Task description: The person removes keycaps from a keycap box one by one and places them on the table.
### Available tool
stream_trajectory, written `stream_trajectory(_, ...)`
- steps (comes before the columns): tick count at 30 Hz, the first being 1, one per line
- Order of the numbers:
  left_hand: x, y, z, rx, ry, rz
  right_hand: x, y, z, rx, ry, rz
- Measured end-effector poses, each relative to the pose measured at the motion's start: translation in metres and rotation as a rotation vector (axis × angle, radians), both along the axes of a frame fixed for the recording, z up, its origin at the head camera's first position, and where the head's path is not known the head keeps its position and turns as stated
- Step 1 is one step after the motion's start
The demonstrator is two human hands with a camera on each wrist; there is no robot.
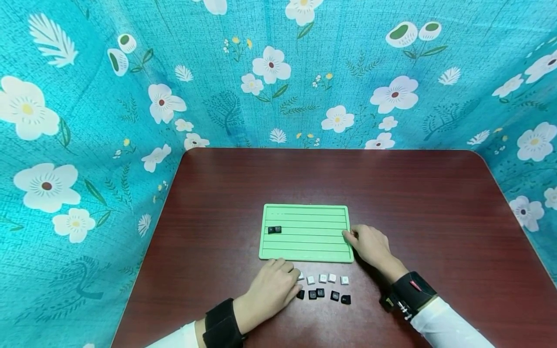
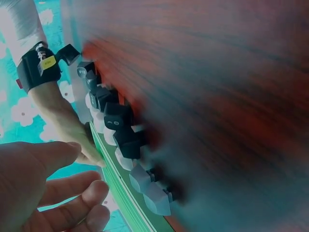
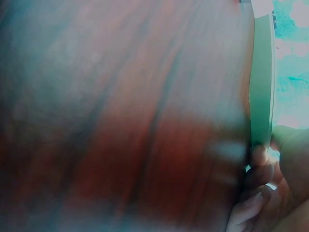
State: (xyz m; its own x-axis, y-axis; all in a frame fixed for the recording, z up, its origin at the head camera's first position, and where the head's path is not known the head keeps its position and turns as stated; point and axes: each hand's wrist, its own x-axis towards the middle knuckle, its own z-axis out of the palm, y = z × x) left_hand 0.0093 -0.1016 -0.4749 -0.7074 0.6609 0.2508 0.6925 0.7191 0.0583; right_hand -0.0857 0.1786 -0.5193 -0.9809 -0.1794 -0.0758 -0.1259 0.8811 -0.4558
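A light green board [image 1: 304,220] with raised horizontal lines lies on the table, two black keycaps [image 1: 274,229] side by side near its left edge. My right hand [image 1: 374,246] pinches the board's right edge, thumb on top; the right wrist view shows its other fingers [image 3: 260,176] at the rim. My left hand [image 1: 271,287] hovers by the board's lower left edge and the left ends of the keycap rows. Its fingers [image 2: 72,186] are loosely bent, with nothing between them. Below the board sit a row of white keycaps [image 1: 322,278] and a row of black keycaps [image 1: 334,296], partly hidden by that hand.
The dark reddish-brown table [image 1: 217,193] extends around the board on all sides. Behind and beside it hangs a turquoise cloth [image 1: 278,96] with white flowers. Black bands [image 1: 224,324] are strapped round both wrists.
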Motion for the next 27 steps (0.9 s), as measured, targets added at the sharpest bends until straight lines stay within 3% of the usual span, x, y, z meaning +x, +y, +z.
stream_trajectory(27, -0.019, -0.002, 0.003, -0.040, 0.000, 0.084, 0.000, 0.000, -0.001, 0.012, -0.010, -0.020)
